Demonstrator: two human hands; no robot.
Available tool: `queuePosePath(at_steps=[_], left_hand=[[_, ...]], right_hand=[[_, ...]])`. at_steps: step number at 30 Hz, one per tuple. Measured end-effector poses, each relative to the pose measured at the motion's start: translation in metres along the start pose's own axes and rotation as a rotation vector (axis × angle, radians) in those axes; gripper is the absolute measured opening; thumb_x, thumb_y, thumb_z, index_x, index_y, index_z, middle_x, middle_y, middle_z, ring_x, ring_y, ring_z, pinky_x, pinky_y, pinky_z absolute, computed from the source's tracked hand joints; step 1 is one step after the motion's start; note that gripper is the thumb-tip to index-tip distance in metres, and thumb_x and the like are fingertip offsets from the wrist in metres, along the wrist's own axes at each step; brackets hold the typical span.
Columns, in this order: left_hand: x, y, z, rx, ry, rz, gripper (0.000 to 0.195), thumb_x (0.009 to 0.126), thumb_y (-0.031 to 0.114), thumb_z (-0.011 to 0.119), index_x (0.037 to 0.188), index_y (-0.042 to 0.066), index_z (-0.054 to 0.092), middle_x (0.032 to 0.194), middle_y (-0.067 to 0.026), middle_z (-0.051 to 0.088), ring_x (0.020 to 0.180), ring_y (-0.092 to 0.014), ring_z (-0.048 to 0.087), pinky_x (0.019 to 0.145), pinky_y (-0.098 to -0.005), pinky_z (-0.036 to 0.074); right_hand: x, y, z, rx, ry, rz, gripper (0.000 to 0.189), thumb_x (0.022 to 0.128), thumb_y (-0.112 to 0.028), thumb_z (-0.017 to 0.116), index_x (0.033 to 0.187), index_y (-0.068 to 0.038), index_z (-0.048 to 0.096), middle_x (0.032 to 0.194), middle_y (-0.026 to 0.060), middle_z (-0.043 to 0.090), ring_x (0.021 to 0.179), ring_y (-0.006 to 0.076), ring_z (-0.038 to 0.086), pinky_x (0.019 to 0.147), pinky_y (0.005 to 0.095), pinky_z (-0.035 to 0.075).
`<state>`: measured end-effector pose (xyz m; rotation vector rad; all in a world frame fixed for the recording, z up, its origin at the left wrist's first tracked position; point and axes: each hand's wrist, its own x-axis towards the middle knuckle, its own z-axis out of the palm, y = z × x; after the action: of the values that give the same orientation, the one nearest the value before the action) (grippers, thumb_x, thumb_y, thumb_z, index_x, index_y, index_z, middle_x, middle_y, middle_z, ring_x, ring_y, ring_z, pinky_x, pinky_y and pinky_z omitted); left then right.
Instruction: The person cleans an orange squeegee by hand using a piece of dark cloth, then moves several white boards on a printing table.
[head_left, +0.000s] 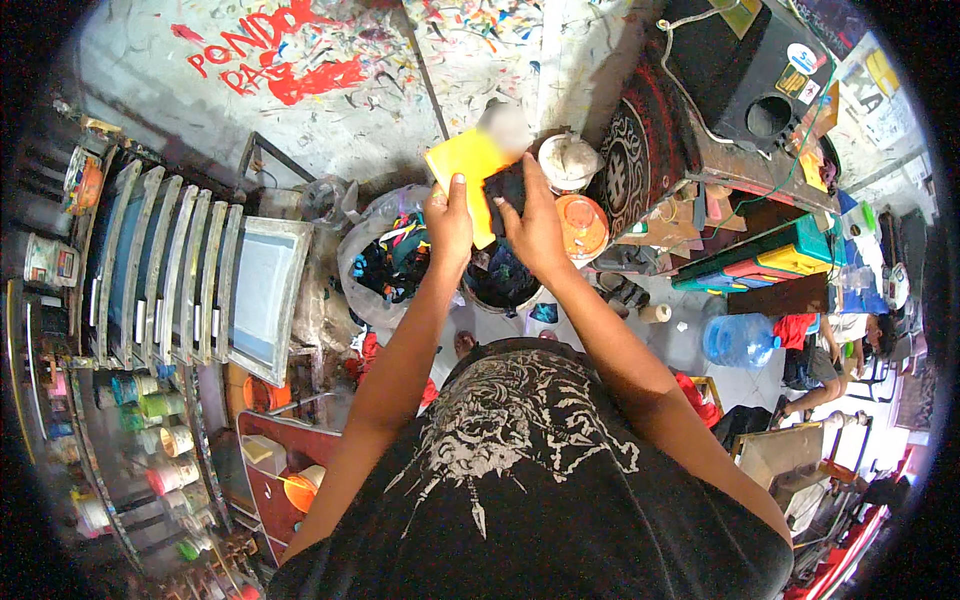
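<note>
My left hand (448, 225) grips a bright yellow flat piece (465, 156) between thumb and fingers; whether it is cloth or card I cannot tell. A black piece (506, 187), probably cloth, lies against its right side, with my right hand (536, 229) around it. The upper right end of the yellow piece meets a blurred patch. Below my hands stands a round bucket (501, 283) with dark contents. To its left, a clear plastic bag (349, 262) holds dark and coloured fabric scraps.
Framed printing screens (262, 289) stand in a rack at left, above shelves of paint tubs (172, 476). An orange-lidded bucket (582, 225) and a white-lidded pail (570, 159) are right of my hands. A blue water jug (739, 341) lies on the floor; a person (825, 367) sits far right.
</note>
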<state>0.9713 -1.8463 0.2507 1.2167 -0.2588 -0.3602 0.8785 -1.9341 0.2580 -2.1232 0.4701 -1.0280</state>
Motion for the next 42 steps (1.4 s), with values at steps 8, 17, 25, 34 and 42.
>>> queuePosePath(at_steps=[8, 17, 25, 34, 42], left_hand=[[-0.024, 0.022, 0.003, -0.588, -0.316, -0.27, 0.069, 0.093, 0.063, 0.029, 0.133, 0.009, 0.043, 0.127, -0.0096, 0.054, 0.115, -0.024, 0.055, 0.097, -0.0388, 0.044], [-0.042, 0.014, 0.005, -0.509, -0.399, -0.423, 0.078, 0.089, 0.071, 0.021, 0.145, 0.018, 0.024, 0.143, -0.0103, 0.036, 0.129, -0.026, 0.042, 0.103, -0.0457, 0.038], [-0.035, 0.013, -0.014, -0.389, -0.424, -0.357, 0.083, 0.086, 0.073, 0.027, 0.142, 0.01, 0.029, 0.134, -0.0125, 0.046, 0.116, -0.029, 0.053, 0.095, -0.0456, 0.046], [-0.029, -0.004, -0.029, -0.463, -0.43, -0.259, 0.086, 0.084, 0.076, 0.031, 0.14, 0.01, 0.03, 0.129, -0.0122, 0.049, 0.111, -0.03, 0.056, 0.089, -0.0467, 0.049], [-0.031, 0.01, -0.027, -0.553, -0.422, -0.317, 0.074, 0.089, 0.064, 0.036, 0.139, 0.009, 0.032, 0.13, -0.0138, 0.049, 0.116, -0.032, 0.052, 0.099, -0.0483, 0.042]], right_hand=[[-0.002, -0.018, 0.01, 0.035, -0.251, -0.183, 0.068, 0.08, -0.025, 0.065, 0.135, 0.003, 0.037, 0.143, 0.0268, 0.033, 0.134, 0.0424, 0.029, 0.111, 0.0475, 0.023], [0.051, -0.034, 0.019, -0.008, -0.044, -0.199, 0.046, 0.078, -0.015, 0.066, 0.12, -0.001, 0.052, 0.116, 0.0197, 0.053, 0.108, 0.0385, 0.048, 0.092, 0.0446, 0.038], [0.066, -0.035, 0.028, 0.053, -0.204, -0.324, 0.039, 0.075, -0.019, 0.069, 0.108, -0.004, 0.056, 0.106, 0.0155, 0.055, 0.1, 0.0355, 0.05, 0.089, 0.0436, 0.04], [0.037, -0.046, 0.04, 0.088, -0.169, -0.507, 0.039, 0.072, -0.012, 0.068, 0.108, -0.003, 0.055, 0.099, 0.0167, 0.054, 0.098, 0.0363, 0.049, 0.084, 0.0455, 0.04], [0.036, -0.054, 0.036, 0.116, -0.23, -0.494, 0.042, 0.07, -0.009, 0.07, 0.109, -0.004, 0.054, 0.101, 0.016, 0.055, 0.097, 0.0356, 0.05, 0.084, 0.0444, 0.04]])
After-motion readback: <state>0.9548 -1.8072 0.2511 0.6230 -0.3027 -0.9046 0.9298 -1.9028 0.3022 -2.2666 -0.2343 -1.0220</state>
